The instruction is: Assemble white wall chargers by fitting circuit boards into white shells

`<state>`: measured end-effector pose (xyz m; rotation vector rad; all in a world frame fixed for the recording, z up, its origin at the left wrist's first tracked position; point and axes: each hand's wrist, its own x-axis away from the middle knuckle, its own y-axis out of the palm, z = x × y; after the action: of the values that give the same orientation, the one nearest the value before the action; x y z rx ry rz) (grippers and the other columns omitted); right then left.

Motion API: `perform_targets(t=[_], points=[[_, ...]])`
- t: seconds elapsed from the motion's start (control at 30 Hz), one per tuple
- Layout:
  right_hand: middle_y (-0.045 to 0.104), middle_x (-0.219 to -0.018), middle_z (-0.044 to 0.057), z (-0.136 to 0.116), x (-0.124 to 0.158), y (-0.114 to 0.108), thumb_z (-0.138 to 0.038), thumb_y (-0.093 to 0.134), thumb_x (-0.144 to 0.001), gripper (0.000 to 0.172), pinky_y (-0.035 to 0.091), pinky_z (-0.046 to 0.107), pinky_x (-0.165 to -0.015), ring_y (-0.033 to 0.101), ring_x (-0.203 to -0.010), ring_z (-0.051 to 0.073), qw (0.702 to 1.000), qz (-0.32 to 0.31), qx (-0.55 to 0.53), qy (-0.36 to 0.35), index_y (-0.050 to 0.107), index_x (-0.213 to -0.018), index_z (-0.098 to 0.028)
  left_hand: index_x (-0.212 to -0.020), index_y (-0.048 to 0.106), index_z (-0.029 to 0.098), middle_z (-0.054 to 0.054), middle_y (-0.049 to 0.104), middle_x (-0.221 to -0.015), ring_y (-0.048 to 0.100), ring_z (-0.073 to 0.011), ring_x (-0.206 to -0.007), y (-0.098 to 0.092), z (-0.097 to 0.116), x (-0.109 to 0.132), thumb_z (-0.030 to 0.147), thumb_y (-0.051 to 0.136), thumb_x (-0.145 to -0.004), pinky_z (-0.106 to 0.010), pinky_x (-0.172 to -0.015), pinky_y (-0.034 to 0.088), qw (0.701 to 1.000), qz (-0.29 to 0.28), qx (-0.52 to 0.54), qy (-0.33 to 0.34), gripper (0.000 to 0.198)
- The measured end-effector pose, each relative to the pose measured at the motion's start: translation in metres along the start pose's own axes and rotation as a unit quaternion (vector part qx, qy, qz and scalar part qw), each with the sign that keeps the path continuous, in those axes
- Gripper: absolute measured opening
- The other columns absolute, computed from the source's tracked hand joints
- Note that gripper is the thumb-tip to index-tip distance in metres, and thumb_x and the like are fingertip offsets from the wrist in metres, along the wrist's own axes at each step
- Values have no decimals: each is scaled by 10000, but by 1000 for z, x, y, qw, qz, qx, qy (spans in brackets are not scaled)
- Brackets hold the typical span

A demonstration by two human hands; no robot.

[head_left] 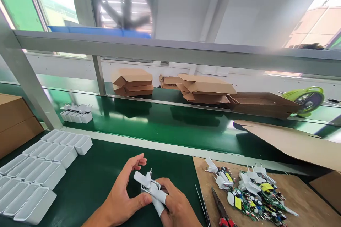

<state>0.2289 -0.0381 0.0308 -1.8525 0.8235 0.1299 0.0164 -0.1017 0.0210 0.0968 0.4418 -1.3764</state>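
A white power adapter [145,181] with two plug pins pointing up is held low in front of me. Its housing is uncapped at the top, with a plug piece sitting tilted over the opening. My right hand [174,202] grips it from the right, white covers on its fingertips. On the other side, my left hand [124,191] is open, fingers spread, its thumb tip at the housing's near edge. Rows of white open-topped housings [34,198] stand to the left. Circuit boards with white plug pieces [253,191] lie heaped on the right.
Black tweezers [202,204] and red-handled pliers [221,207] lie by the brown board [306,191]. Beyond is a green conveyor belt [160,127] carrying a group of adapters [76,113]. Cardboard boxes [133,81] and a green fan [306,101] stand behind it; a metal rail [170,51] crosses above.
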Motion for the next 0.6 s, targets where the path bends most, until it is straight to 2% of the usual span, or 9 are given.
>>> perform_targets(t=[0.1, 0.17, 0.23, 0.3, 0.4, 0.43, 0.53, 0.6], points=[[682, -1182, 131, -3, 2, -5, -26, 494, -845, 446, 622, 321, -796, 731, -951, 228, 999, 38, -25, -15, 661, -1208, -224, -1559, 366, 342, -124, 552, -1482, 562, -357, -1351, -2, 1, 1, 768, 674, -870, -550, -1139, 453, 999, 0, -33, 24, 866], [668, -1225, 124, -3, 4, -8, -2, 485, -837, 487, 613, 320, -847, 718, -1009, 222, 998, 40, -43, -9, 651, -1227, -241, -1569, 349, 362, -118, 528, -1514, 553, -354, -1368, -3, 4, 1, 763, 668, -879, -541, -1137, 464, 997, 1, -50, 50, 860], [670, -1232, 118, -3, 8, -9, 17, 492, -766, 542, 611, 328, -857, 713, -1021, 229, 999, 4, -41, 8, 660, -1215, -236, -1577, 359, 357, -123, 515, -1531, 535, -358, -1388, -4, 8, -1, 760, 686, -866, -533, -1138, 475, 994, -19, -71, 76, 880], [681, -1219, 109, -2, 11, -8, 12, 502, -721, 568, 614, 334, -858, 717, -1008, 236, 998, -36, -30, 38, 670, -1207, -229, -1515, 474, 342, -115, 570, -1465, 561, -338, -1355, -4, 12, -2, 667, 732, -894, -492, -1109, 510, 989, -60, -98, 95, 747], [689, -1226, 98, -1, 13, -5, -11, 508, -782, 566, 607, 336, -909, 715, -1041, 230, 996, -41, -39, 68, 632, -1288, -234, -1261, 665, 300, -79, 660, -1245, 685, -238, -1096, -3, 15, -3, 343, 702, -985, -342, -899, 595, 983, -110, -122, 77, 282], [689, -1234, 100, -2, 12, -5, -19, 505, -812, 558, 604, 332, -923, 711, -1060, 226, 996, -38, -46, 65, 615, -1317, -232, -1180, 684, 283, -68, 664, -1184, 697, -208, -995, -3, 16, -3, 263, 675, -982, -306, -820, 593, 984, -113, -125, 63, 199], [692, -1238, 104, -4, 9, -5, -42, 503, -874, 489, 601, 317, -929, 711, -1068, 218, 995, -45, -64, 58, 620, -1312, -227, -1082, 682, 260, -53, 652, -1095, 679, -188, -891, -3, 18, -4, 215, 670, -946, -293, -757, 567, 985, -109, -130, 33, 144], [712, -1195, 91, -6, 7, -7, -90, 537, -910, 416, 609, 319, -912, 729, -1018, 216, 992, -43, -75, 94, 632, -1288, -235, -1080, 673, 263, -43, 651, -1065, 672, -196, -893, -3, 20, -5, 233, 686, -931, -301, -767, 559, 985, -108, -131, 11, 152]])
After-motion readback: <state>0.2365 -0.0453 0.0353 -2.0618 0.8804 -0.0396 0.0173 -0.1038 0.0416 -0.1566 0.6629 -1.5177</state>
